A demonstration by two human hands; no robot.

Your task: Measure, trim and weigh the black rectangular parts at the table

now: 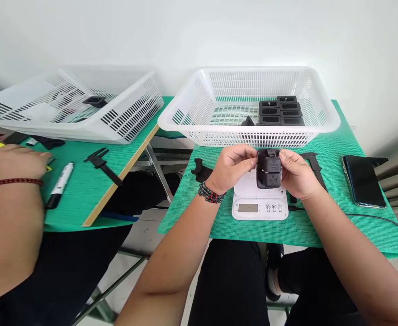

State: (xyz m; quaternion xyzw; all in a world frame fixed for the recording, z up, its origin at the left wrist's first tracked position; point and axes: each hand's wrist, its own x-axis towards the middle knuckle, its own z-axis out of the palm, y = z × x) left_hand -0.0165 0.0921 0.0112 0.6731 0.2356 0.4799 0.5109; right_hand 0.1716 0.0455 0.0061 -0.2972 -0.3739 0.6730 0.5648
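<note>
Both hands were closed on a black block-shaped part [268,169] held just above the white scale [260,202]; the left hand [232,165] pinched its left side and the right hand [296,172] its right side. Behind the scale stood a white basket [199,118] holding more black parts [279,111]; right of the scale lay a phone [363,180]; far left of the scale, a co-worker's hand [16,161] rested near a marker [59,184].
</note>
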